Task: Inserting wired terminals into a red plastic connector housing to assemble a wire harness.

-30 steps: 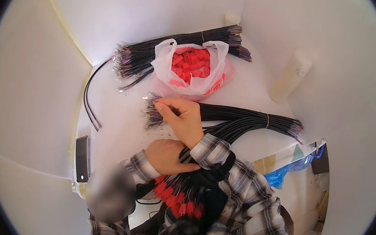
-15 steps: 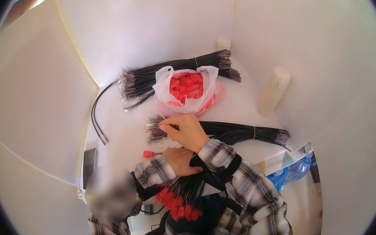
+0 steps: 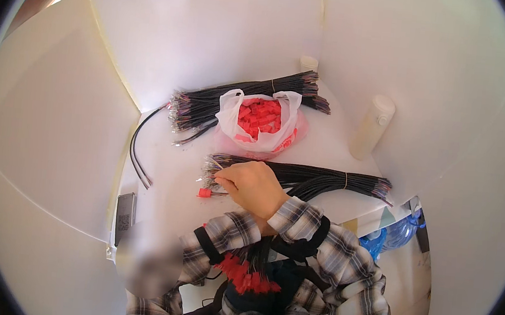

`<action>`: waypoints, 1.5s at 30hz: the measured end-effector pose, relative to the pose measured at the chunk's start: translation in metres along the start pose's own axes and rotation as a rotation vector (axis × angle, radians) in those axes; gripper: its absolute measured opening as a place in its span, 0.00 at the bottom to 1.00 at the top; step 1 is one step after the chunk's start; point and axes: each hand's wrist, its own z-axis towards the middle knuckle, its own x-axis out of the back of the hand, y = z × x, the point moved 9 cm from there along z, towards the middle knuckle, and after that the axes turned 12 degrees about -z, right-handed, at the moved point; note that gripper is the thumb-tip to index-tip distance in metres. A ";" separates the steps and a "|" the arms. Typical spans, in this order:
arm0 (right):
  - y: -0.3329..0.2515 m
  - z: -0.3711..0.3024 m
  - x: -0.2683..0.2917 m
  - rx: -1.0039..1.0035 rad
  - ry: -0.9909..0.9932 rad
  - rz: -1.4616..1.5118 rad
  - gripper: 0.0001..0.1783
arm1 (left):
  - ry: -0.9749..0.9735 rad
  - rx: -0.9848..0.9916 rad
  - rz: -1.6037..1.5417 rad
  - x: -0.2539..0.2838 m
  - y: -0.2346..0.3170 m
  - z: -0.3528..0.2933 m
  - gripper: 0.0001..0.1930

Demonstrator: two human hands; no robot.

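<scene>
My right hand (image 3: 255, 188) is over the left end of the near black cable bundle (image 3: 323, 178), thumb and fingers pinched together. A thin tan strand (image 3: 216, 164) stands out from its fingertips; whether it belongs to the bundle I cannot tell. Beneath the right wrist, my left hand (image 3: 262, 225) is mostly covered, its fingers hidden. A black cable with a red connector (image 3: 204, 193) sticks out to the left from under my hands, apparently held by the left. More cables with red connectors (image 3: 247, 276) hang in a cluster below my forearms, over my lap.
Behind the near bundle stands a white plastic bag (image 3: 227, 118) full of red connectors. Another tied cable bundle (image 3: 247, 90) lies behind it. A loose black cable (image 3: 135, 146) curves at left above a phone (image 3: 126, 212). A pale bottle (image 3: 372, 128) stands right, a white container (image 3: 309, 64) at the back.
Both hands and the red-ended cable have moved away from me, toward the near bundle's left end. My right hand now covers most of the left. The whole view has shifted slightly.
</scene>
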 end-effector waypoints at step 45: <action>0.051 0.014 0.012 -0.098 0.077 0.158 0.07 | 0.072 -0.441 -0.080 -0.028 0.024 0.055 0.25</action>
